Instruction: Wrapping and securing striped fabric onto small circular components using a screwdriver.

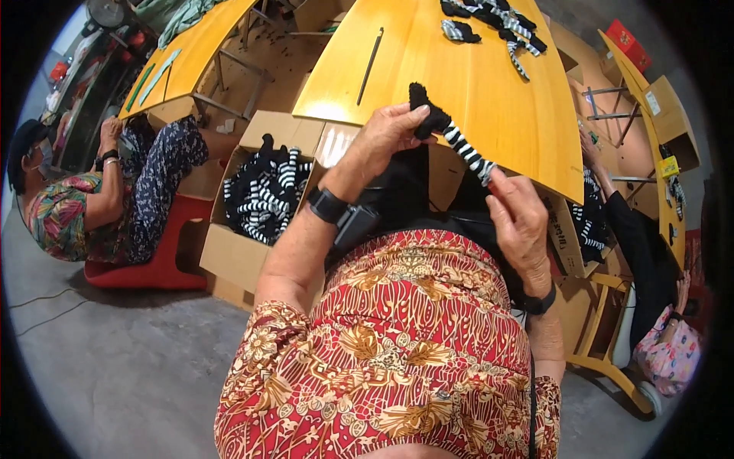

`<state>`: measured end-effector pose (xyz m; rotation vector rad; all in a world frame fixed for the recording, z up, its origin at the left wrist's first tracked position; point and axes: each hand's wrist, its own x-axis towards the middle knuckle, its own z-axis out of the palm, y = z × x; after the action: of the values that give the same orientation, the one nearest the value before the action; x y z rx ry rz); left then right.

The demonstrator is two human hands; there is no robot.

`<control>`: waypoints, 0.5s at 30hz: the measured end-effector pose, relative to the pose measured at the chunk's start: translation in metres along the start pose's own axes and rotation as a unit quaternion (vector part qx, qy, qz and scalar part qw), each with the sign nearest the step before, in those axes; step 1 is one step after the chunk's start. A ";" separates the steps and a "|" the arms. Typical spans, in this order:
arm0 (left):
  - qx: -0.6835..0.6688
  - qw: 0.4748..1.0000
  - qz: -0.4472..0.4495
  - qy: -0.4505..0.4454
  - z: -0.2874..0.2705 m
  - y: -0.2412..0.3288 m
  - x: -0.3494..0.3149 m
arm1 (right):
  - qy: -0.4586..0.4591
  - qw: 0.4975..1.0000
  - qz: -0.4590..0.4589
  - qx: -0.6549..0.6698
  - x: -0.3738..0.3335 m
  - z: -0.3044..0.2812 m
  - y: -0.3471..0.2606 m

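Stretched between my two hands over the table's near edge is a narrow knitted fabric piece (461, 143) with black and white stripes and a fuzzy black end. My left hand (388, 138) pinches it at the black end. At the striped end, the thumb and fingers of my right hand (518, 213) grip it. Its exact kind I cannot make out. More striped and black pieces (497, 21) lie in a loose pile at the table's far side. A thin dark rod (370, 67) rests on the yellow table (428, 57), left of my hands.
An open cardboard box (218, 256) full of striped pieces stands at my left. Another box (564, 237) with such pieces is at my right. One person (84, 206) sits on a red chair (180, 237) to the left; another person (650, 245) is at the right.
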<state>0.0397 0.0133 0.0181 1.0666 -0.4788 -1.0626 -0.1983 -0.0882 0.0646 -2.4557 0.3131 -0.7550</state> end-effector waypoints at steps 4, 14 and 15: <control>-0.023 0.998 -0.027 -0.049 -0.017 0.001 0.003 | -0.035 0.996 0.048 0.070 0.005 -0.014 0.003; -0.014 0.997 0.046 0.062 -0.057 -0.014 0.001 | -0.141 0.980 0.113 0.085 -0.002 -0.073 0.000; -0.016 0.993 0.074 0.095 -0.051 -0.002 -0.010 | -0.141 0.975 0.136 0.102 -0.004 -0.076 0.002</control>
<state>0.0726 0.0458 -0.0050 1.0761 -0.3795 -0.8272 -0.2453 -0.1217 0.1143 -2.2275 0.4291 -0.2998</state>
